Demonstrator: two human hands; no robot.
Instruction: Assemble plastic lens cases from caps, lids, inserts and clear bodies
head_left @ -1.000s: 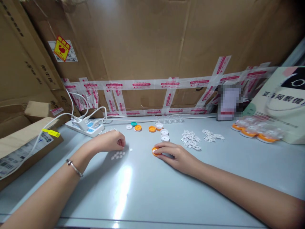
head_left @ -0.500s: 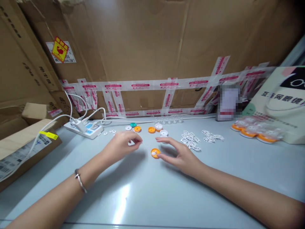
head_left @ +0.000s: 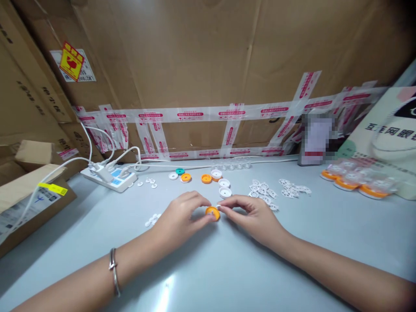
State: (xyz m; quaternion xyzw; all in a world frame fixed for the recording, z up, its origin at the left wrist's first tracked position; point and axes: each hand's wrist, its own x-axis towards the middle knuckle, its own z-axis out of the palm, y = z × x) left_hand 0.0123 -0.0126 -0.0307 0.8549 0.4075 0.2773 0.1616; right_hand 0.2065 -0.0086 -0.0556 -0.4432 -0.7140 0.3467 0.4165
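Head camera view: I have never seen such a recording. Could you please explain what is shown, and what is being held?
There is no machine here: a person works bare-handed, and the camera, worn on the head, looks forward and down. The left hand holds a shallow orange cup by its rim. The right hand, at the cup's edge, seems to pinch a small white piece, too tiny to identify. On the grey tabletop beyond lie a teal disc, white cups and spoked white plates. A power strip lies at left, clear-topped orange pieces at right.
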